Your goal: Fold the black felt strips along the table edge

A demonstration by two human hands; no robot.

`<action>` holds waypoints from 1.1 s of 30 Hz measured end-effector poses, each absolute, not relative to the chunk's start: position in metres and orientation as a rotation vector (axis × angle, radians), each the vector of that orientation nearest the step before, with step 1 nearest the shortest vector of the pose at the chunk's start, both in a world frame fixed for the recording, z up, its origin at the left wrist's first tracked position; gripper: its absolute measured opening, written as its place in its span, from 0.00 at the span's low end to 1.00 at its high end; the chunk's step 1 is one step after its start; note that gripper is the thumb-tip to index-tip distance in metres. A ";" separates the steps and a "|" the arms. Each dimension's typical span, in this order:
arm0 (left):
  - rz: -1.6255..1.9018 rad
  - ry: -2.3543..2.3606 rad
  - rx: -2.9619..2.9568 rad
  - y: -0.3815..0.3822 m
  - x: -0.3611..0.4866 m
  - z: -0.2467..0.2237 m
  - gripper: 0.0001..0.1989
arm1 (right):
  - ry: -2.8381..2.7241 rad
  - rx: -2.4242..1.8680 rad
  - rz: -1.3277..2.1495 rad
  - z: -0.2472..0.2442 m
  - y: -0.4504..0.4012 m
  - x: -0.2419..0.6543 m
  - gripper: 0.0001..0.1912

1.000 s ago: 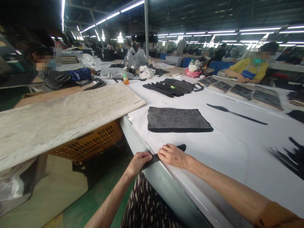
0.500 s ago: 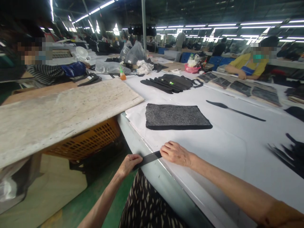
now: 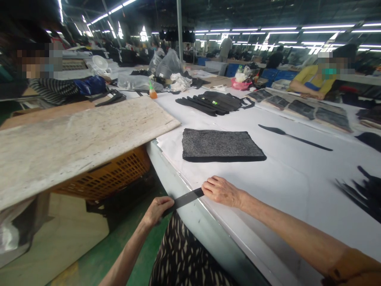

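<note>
A flat black fabric-like strip [image 3: 188, 199] spans the edge of the white-covered table [image 3: 276, 190], at nine o'clock from the right hand [image 3: 222, 192], which grips it; the left hand [image 3: 157, 209] pinches it farther out. Uneven pulling could twist it; a slackened left pinch could drop that side.

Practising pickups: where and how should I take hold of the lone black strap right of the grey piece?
Probably by the slim tail of the black strap, from the near right: it lies flat and that end points nearer you.

Workshop with worktables [image 3: 285, 186], strip lights [image 3: 327, 26]
</note>
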State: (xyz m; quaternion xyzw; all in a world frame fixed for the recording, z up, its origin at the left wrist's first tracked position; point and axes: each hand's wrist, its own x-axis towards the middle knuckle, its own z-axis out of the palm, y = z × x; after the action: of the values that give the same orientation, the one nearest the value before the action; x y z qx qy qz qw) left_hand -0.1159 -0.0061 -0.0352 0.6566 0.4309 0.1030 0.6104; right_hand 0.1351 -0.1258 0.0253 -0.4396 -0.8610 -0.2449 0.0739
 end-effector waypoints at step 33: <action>0.162 0.823 1.969 -0.049 -0.122 0.064 0.19 | -2.260 -1.619 0.486 0.072 -0.120 0.062 0.08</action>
State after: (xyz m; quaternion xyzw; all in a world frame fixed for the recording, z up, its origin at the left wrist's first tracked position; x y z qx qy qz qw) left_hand -0.1225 -0.0490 0.0642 0.8071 0.3374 0.0665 0.4799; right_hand 0.0619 -0.1204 0.0722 -0.5664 -0.7905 0.1702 0.1592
